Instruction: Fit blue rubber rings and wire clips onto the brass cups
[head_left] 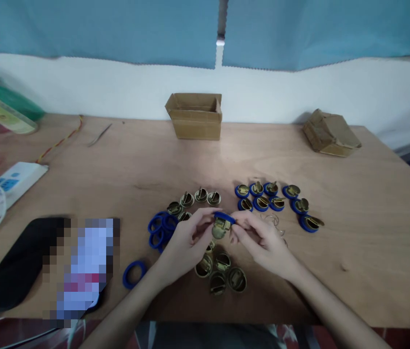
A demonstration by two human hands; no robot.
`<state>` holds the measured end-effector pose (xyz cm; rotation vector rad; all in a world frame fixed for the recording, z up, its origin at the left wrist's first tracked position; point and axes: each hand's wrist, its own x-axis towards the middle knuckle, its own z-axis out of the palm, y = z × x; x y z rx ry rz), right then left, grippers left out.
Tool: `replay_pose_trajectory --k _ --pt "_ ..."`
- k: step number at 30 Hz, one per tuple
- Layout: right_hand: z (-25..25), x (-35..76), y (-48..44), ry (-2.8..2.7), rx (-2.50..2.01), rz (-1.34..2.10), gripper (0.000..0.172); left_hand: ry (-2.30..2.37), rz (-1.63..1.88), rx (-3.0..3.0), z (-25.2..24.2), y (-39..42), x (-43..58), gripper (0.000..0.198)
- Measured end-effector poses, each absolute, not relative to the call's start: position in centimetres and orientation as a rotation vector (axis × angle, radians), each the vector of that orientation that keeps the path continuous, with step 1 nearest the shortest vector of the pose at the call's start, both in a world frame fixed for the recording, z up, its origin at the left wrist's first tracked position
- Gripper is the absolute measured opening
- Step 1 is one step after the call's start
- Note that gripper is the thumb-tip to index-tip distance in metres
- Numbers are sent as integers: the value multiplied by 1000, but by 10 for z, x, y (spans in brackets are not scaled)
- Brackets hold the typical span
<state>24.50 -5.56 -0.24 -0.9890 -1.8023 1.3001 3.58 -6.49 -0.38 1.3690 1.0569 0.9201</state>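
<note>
Between the fingertips of both hands is a round brass-coloured metal piece (219,229) with a hinged flap and a blue ring (224,216) along its upper edge. My left hand (190,242) pinches its left side, and my right hand (266,243) pinches the right. Several brass pieces (223,261) without rings lie below my hands, and more metal pieces (201,195) sit above my left hand. Loose blue rings (157,238) are piled by my left hand, partly hidden; a single blue ring (134,274) lies apart. Brass pieces with blue rings (261,202) stand to the upper right.
An open cardboard box (197,127) stands by the wall, and another cardboard box (332,134) is at the back right. Thin wire-like rings (272,220) lie beside my right hand. At left are a power strip (23,182), a black pouch-like item (19,264) and a pixelated phone-like object (86,264).
</note>
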Motion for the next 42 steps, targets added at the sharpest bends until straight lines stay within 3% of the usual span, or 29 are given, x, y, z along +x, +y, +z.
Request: replay_pose_trajectory --k 5,10,13,16,19,21,25,34,42 --pt "-2 245 -52 -1826 -1043 1252 15 999 935 1274 -5 -66 36 31" --pt "2 244 -50 -1790 -1067 1319 20 1030 897 1229 -4 -66 39 14" --pt "1 243 -51 -1820 -1087 1300 23 1004 881 1080 0 -62 40 18" --pt "1 243 -54 -1878 -1141 1093 21 1005 853 909 3 -58 39 27" --pt "5 244 -58 -1969 -1109 746 31 1044 867 879 3 -58 36 30" --pt "7 245 -60 -2069 -998 576 26 1047 841 902 2 -59 36 28" --pt "7 246 -59 -2213 -871 390 4 1036 777 983 -5 -61 39 23" --pt "2 262 -37 -2053 -1215 291 11 1363 1005 1645 0 -63 26 12" --pt "-30 244 -30 -2166 -1370 278 22 1472 989 2106 7 -58 11 13"
